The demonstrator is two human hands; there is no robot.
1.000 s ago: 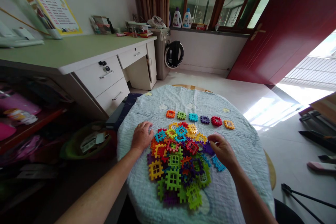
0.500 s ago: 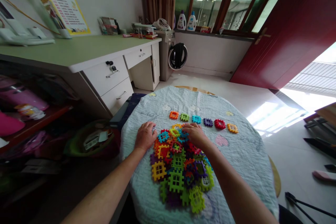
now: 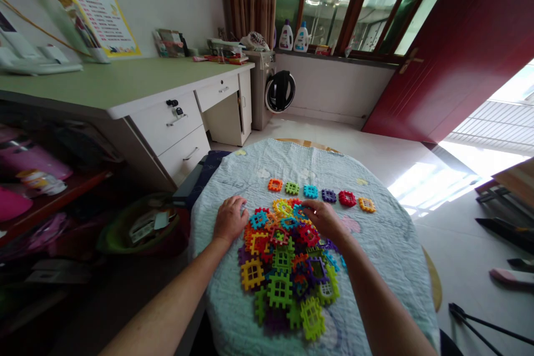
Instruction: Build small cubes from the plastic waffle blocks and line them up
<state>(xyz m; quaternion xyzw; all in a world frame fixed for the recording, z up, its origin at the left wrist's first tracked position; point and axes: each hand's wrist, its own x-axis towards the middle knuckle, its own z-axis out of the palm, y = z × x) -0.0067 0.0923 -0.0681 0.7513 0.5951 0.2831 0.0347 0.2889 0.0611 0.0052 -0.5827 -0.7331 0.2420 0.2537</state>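
A heap of colourful plastic interlocking window blocks (image 3: 282,258) lies on the cloth-covered round table (image 3: 375,267). My left hand (image 3: 231,219) rests on the cloth at the heap's left edge, fingers loosely stretched, holding nothing. At the heap's far right side, my right hand (image 3: 323,217) pinches a blue window block (image 3: 298,211) between thumb and fingers. Beyond the hands runs a spaced row of single blocks: orange (image 3: 275,185), green (image 3: 292,188), light blue (image 3: 310,191), purple (image 3: 329,195), red (image 3: 347,198) and yellow (image 3: 367,204).
A desk with drawers (image 3: 167,80) stands to the left, above a green bin (image 3: 125,233). Behind the table are a washing machine (image 3: 262,89) with its round door open and two detergent bottles (image 3: 293,36). A red door (image 3: 438,50) and a black tripod leg (image 3: 479,320) are on the right.
My right hand has shifted right and lifted slightly from the heap with a blue window block in its fingers. The left hand has stayed in place. The view has turned a little.
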